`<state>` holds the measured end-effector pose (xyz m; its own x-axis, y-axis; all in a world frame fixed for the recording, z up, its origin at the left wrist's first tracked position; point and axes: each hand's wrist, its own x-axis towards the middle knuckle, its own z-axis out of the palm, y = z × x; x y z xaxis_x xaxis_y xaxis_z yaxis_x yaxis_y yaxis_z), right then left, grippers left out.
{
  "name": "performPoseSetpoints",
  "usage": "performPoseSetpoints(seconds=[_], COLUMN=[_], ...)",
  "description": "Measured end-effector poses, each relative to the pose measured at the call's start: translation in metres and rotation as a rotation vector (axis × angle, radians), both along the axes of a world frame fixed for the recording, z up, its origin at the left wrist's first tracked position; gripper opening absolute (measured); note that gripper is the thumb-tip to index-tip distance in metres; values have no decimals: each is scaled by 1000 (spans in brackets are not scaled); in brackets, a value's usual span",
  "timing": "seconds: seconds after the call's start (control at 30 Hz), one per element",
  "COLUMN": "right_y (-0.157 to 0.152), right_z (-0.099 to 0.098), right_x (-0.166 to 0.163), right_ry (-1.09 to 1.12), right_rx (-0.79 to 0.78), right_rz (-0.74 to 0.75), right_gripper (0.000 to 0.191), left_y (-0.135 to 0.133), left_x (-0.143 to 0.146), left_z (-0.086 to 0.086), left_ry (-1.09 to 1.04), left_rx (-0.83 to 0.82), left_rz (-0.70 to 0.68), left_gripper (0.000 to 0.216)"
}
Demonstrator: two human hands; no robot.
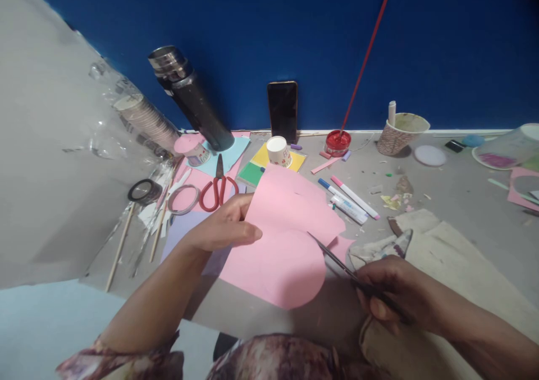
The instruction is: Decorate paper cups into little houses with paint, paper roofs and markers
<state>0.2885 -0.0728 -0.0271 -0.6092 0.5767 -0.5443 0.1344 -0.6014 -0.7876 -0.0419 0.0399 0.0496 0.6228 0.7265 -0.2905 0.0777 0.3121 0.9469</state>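
Observation:
My left hand (pixel 225 225) pinches the left edge of a pink paper sheet (pixel 286 234), which has a rounded lower edge and is held above the floor. My right hand (pixel 393 293) is closed round the handles of dark scissors (pixel 337 259). Their blades point up and left, and the tips meet the right side of the pink sheet.
Red-handled scissors (pixel 217 189) lie on pink paper. A dark flask (pixel 189 96), a phone (pixel 282 110) against the blue wall, a small paper cup (pixel 279 151), a red paint pot (pixel 337 142) with a stick, markers (pixel 349 197), tape rolls (pixel 145 191) and a cloth (pixel 425 239) surround them.

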Motion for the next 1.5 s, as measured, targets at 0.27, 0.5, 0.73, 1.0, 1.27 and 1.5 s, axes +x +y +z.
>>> performPoseSetpoints(seconds=[0.27,0.5,0.73,1.0,1.27,1.5], right_y=[1,0,0,0,1,-3], right_z=[0,-1,5,2,3,-8], right_x=[1,1,-2,-1,-2,4], right_ry=[39,26,47,10,16,15], right_rx=[1,1,-14,-21,-23,9], right_rz=[-5,-2,-20,9,-5,10], right_gripper=[28,33,44,26,25,15], left_y=[2,1,2,1,3,3], left_x=[-3,-4,-3,3,5,8], left_z=[-4,-5,-6,-2,0,2], left_ry=[13,28,54,98,78,15], left_rx=[31,8,4,-10,-34,15], left_rz=[38,37,6,-16,-38,-29], left_gripper=[25,26,25,27,25,25])
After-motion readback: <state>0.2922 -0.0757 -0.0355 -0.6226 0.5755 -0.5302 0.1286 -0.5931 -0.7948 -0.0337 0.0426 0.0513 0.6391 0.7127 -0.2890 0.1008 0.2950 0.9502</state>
